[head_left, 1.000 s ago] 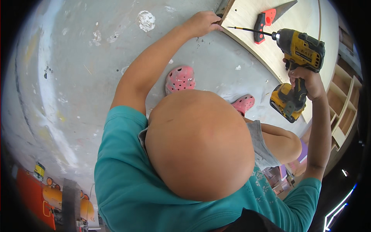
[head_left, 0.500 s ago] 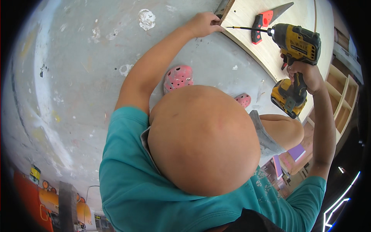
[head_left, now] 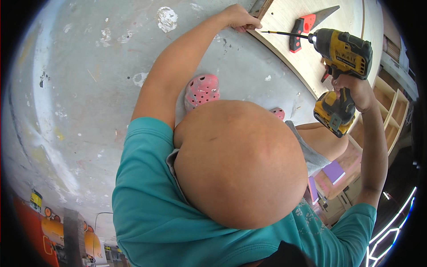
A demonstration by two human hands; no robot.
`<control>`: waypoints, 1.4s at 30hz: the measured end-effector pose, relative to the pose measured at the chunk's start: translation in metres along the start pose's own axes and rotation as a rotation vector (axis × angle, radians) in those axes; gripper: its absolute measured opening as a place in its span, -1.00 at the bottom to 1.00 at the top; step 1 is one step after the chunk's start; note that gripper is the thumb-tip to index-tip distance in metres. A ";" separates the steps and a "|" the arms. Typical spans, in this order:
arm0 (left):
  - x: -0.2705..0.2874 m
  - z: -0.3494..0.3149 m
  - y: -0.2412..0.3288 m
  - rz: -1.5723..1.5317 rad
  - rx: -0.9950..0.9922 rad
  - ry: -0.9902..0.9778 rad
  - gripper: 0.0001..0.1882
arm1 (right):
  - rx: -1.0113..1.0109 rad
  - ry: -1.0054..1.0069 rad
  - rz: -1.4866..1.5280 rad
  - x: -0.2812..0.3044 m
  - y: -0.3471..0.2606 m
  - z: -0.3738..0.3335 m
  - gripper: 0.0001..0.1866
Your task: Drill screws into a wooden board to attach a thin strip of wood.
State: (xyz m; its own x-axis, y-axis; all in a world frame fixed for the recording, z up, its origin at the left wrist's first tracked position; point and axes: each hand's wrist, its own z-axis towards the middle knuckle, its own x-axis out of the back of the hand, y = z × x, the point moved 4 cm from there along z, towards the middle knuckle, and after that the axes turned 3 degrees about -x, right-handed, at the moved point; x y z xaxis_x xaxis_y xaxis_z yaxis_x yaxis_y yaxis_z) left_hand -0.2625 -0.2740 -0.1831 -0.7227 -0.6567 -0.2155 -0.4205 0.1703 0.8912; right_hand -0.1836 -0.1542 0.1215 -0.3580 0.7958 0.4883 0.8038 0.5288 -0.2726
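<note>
My right hand is wrapped round the grip of a yellow and black cordless impact driver, its battery hanging below. A long thin dark bit points left from the driver, its tip just short of my left fingers. At the corner of a pale wooden board, my left hand is closed, thumb and forefinger pinched together by the edge. Whatever they pinch, if anything, is too small to make out. On the board, behind the bit, lies a hand saw with a red and black handle.
Grey paint-spotted floor spreads to the left. Pink clogs are on my feet, close to the board. A wooden shelf unit stands at right, with purple-covered items lower down. Orange equipment is at lower left.
My left fingers have drawn in from a straighter hold at the board's corner into a tighter pinch. The driver has shifted very slightly right and down, still in my right hand.
</note>
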 end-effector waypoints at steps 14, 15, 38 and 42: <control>0.004 0.007 0.006 -0.012 0.032 0.018 -0.67 | -0.016 0.005 -0.041 0.006 -0.011 0.006 -0.51; 0.005 0.007 0.007 -0.011 0.033 0.017 -0.67 | -0.020 0.012 -0.061 0.006 -0.010 0.008 -0.51; 0.005 0.009 0.017 0.008 0.063 0.009 -0.74 | 0.024 0.004 -0.150 0.006 -0.002 0.024 -0.58; 0.006 0.008 0.020 0.005 0.067 -0.001 -0.75 | 0.020 -0.022 -0.204 0.006 -0.001 0.030 -0.52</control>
State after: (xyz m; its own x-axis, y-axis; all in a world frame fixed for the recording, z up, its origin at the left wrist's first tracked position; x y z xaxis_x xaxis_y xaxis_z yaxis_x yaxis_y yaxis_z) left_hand -0.2796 -0.2690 -0.1702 -0.7252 -0.6552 -0.2116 -0.4529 0.2224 0.8634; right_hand -0.2009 -0.1414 0.1002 -0.5231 0.6779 0.5166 0.7041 0.6853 -0.1863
